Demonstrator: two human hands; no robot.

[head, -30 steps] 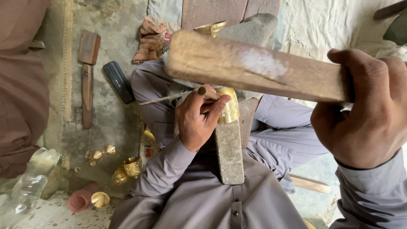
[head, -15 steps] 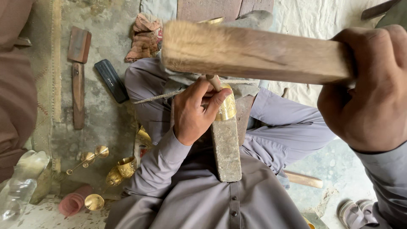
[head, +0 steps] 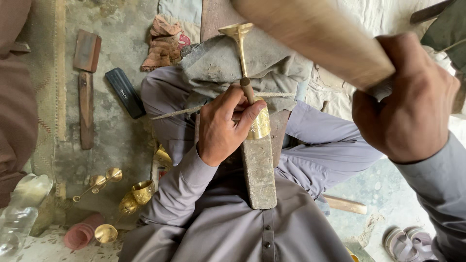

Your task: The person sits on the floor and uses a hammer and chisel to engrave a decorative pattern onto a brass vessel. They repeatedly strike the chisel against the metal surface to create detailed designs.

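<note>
- Rough concrete floor point(head: 111, 145) fills the left of the frame; person sits cross-legged, grey clothing.
- Left hand point(head: 223, 127), centre: grip closed around a small chisel-like tool point(head: 247, 90), tip set against a brass goblet point(head: 257, 121).
- Goblet lies on its side over a stone block point(head: 258, 174) on the lap; stem and foot point toward upper centre, resting on a grey cloth point(head: 218, 63).
- Right hand point(head: 407, 104), upper right: grip clamped on a wooden mallet point(head: 315, 36), blurred.
- Judgement: goblet is thin metal, light, stiff, dents easily, smooth; best steadied at the bowl.
- Lower left: more brass cups point(head: 141, 191), a pink cup point(head: 80, 235), a plastic bottle point(head: 19, 213); contents cannot be told.
</note>
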